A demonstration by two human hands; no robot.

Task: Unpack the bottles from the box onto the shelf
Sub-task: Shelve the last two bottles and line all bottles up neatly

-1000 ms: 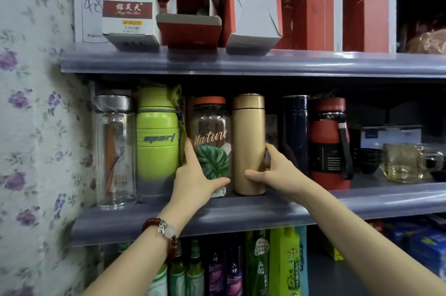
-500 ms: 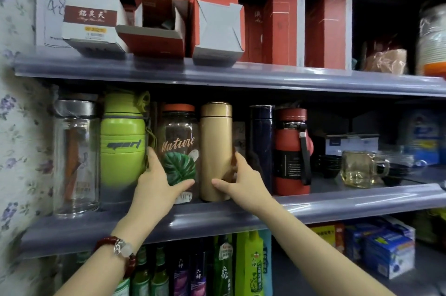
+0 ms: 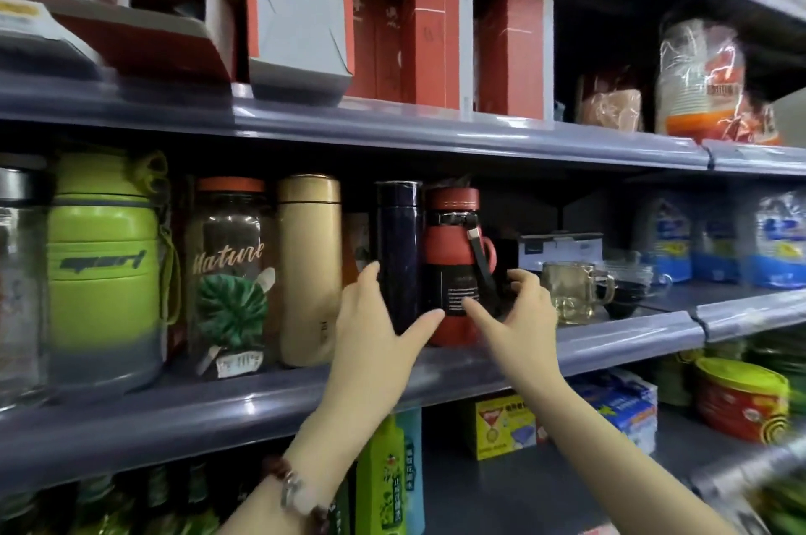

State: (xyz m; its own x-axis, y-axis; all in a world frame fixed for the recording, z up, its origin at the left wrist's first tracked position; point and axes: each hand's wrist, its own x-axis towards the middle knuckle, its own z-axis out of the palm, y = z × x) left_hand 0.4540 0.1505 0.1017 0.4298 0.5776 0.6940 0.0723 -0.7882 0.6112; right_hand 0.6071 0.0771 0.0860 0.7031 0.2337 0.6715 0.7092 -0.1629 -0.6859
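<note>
Several bottles stand in a row on the middle shelf (image 3: pixel 610 345): a clear glass one (image 3: pixel 17 273), a green sport bottle (image 3: pixel 102 273), a glass "Nature" bottle (image 3: pixel 231 268), a gold flask (image 3: pixel 307 268), a dark blue flask (image 3: pixel 399 238) and a red bottle (image 3: pixel 451 246) with a black strap. My left hand (image 3: pixel 375 334) holds the dark blue flask low down, fingers on its left side, thumb across the front. My right hand (image 3: pixel 517 308) holds the red bottle, thumb on its label, fingers curled round its right side.
A glass mug (image 3: pixel 567 290), dark bowls and a boxed item stand right of the red bottle. Red and white cartons (image 3: pixel 436 33), some open, fill the upper shelf. Green bottles (image 3: pixel 386 473) and packaged goods fill the shelf below.
Both hands have left the Nature bottle and the gold flask and shifted right to the dark blue flask and the red bottle. The view has swung right with them.
</note>
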